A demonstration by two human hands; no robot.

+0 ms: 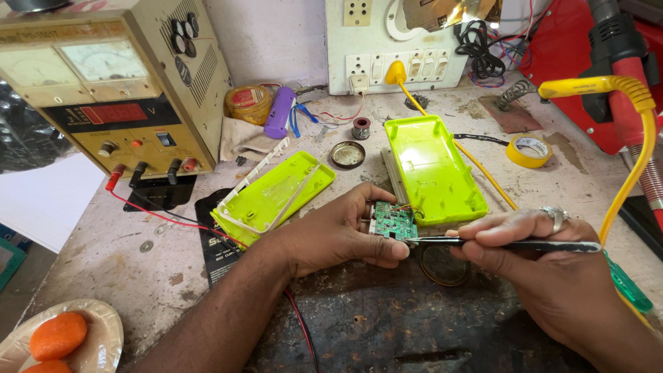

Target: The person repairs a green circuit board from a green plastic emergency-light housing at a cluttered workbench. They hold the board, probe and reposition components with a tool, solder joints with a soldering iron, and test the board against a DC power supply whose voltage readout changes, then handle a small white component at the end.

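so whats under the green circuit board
The left hand holds the board from below; a metal cylinder, perhaps a battery, shows at its left edge. The rest underneath is covered.

Bright even daylight, soft shadows, sharp centre, wide-angle bending at edges.

Circuit board [395,222]: green; the two case halves [434,168] and [276,195] at 12 and 10 o'clock: lime green. Tape roll [529,150] and cable [632,131]: yellow. Power supply [114,83]: beige, red display.
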